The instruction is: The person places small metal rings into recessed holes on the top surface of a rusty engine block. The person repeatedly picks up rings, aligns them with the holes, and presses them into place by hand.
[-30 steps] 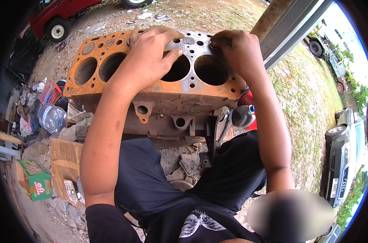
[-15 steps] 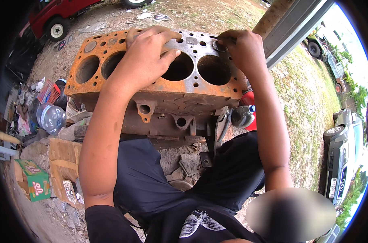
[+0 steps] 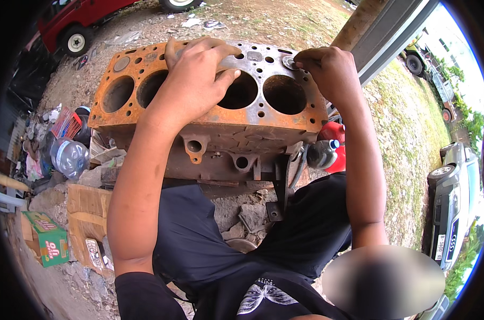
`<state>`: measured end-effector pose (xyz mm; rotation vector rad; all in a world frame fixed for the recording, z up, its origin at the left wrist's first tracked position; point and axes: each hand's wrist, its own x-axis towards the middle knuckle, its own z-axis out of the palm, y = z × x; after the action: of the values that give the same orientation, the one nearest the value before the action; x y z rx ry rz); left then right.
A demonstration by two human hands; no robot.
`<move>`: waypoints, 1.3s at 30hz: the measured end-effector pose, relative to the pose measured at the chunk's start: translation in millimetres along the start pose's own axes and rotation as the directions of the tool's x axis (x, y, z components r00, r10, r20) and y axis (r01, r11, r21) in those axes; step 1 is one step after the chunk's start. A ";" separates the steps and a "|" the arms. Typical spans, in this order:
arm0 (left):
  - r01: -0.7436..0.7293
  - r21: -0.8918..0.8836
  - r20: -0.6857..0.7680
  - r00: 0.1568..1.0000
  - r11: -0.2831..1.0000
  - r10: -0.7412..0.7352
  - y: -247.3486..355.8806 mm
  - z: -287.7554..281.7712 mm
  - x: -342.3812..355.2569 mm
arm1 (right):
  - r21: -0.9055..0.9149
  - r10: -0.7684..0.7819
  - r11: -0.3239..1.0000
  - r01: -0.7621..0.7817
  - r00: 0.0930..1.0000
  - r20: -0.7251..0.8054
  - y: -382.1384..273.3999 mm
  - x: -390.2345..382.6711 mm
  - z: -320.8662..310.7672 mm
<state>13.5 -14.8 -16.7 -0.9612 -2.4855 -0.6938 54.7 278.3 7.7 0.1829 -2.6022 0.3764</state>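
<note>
- The place is an outdoor yard, with ground [image 3: 284, 26] of dirt, stones and some grass.
- Nearest are the person's dark trousers [image 3: 194, 224], the knees apart, with broken stones [image 3: 251, 216] between them.
- The engine block [image 3: 215, 114] is just beyond the knees, its top face turned up.
- By my judgement, the work is partly done: the right part of the top shows grey metal, while orange rust covers the left part, which seems to be left over.
- The left hand [image 3: 196, 69] lies over the top, palm down, its thumb well apart from the fingers; what is under the palm is hidden.
- The right hand [image 3: 332, 69] has its fingers bent close together, at the edge of a round metal disc [image 3: 289, 62]; I cannot tell if they grip it.
- The block's big round holes [image 3: 284, 96] are dark inside.
- At the left are a clear plastic bottle [image 3: 71, 158] and a green carton [image 3: 46, 240]; I cannot tell their contents.
- At the right, a dark bottle [image 3: 323, 154] with blue cap stands beside a red container [image 3: 335, 133].
- Farther away are a red car [image 3: 87, 21] and a grey car [image 3: 447, 197].
</note>
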 end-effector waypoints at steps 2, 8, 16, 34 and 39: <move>0.004 -0.004 -0.010 1.000 1.000 -0.004 2.3 1.9 -0.4 | -0.019 0.020 1.000 -0.019 0.999 0.047 -1.4 7.5 -2.3; 0.009 -0.004 -0.031 0.999 1.000 -0.009 4.7 2.6 2.4 | 0.002 0.017 1.000 -0.017 0.999 0.036 0.3 4.7 -5.1; 0.007 -0.016 -0.020 1.000 1.000 -0.007 0.7 6.1 4.4 | 0.031 0.100 0.994 -0.102 0.993 0.059 -14.1 2.0 -7.1; -0.033 0.061 -0.069 0.997 0.998 0.038 3.2 10.7 7.6 | -0.009 0.114 0.993 -0.114 0.993 0.038 -21.6 -1.8 -4.5; -0.006 0.070 -0.101 0.995 0.998 0.013 3.8 8.4 3.0 | -0.052 0.099 0.994 -0.097 0.994 0.043 -26.6 -4.8 -1.7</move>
<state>12.6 -6.0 -20.7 -0.8897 -2.3989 -0.6326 64.9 253.7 12.9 0.0473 -2.6691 0.3453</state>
